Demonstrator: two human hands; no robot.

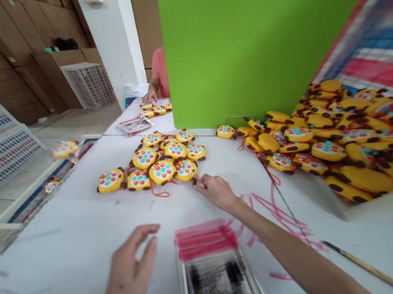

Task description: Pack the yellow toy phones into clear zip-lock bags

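Observation:
My right hand [217, 193] reaches to the front right of a cluster of yellow animal-shaped toys. Its curled fingertips pinch the dark foot of a yellow toy [185, 169] with coloured round buttons. Nearer to me, my left hand [132, 267] is held over the white table [83, 238], thumb and fingers apart, holding nothing. Other toys, such as a front one [163, 171], lie button side up, some with orange cords. Beyond the table's left edge a blurred toy [64, 149] appears in mid-air above a low crate [7, 221].
A shallow tray [224, 284] with a pink band and black smears sits before me. To the right are a large toy pile [328, 149] and a thin stick [365, 266]. A green panel [237, 33] stands behind; a person's hand [151, 95] shows at the far end.

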